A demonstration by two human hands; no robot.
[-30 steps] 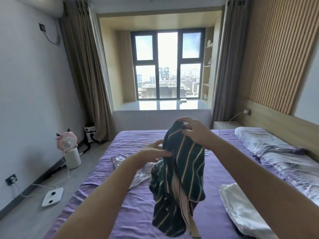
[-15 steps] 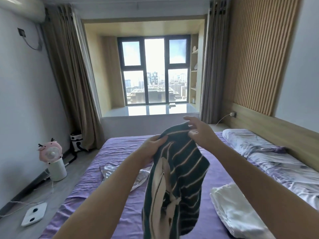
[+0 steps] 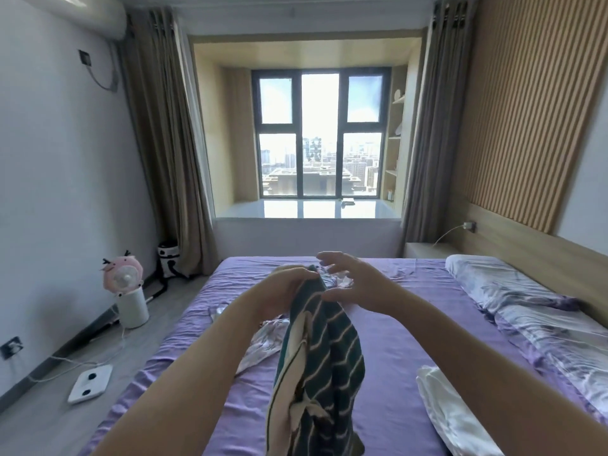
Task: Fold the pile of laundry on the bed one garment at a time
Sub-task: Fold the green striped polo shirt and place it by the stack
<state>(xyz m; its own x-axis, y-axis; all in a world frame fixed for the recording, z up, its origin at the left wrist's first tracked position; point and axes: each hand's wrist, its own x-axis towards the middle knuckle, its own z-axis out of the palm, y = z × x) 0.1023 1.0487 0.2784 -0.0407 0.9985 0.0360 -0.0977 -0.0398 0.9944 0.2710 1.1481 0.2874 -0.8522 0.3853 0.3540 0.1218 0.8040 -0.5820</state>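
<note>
A dark green garment with thin cream stripes [image 3: 324, 363] hangs above the purple bed [image 3: 404, 340]. My left hand [image 3: 279, 292] pinches its top edge and holds it up. Just to the right, my right hand [image 3: 353, 284] hovers with fingers spread; its thumb touches the cloth, but it grips nothing. A crumpled light patterned garment [image 3: 263, 340] lies on the sheet behind my left forearm. A folded white garment [image 3: 450, 413] rests on the bed at the lower right.
Floral pillows [image 3: 513, 291] lie along the wooden headboard on the right. On the floor to the left stand a pink fan on a white base [image 3: 126, 291] and a white scale [image 3: 90, 383] with cables. A window bay faces the bed's far end.
My right hand has let go of the striped garment and opened its fingers. My left hand now holds the top edge alone. The camera has tilted slightly.
</note>
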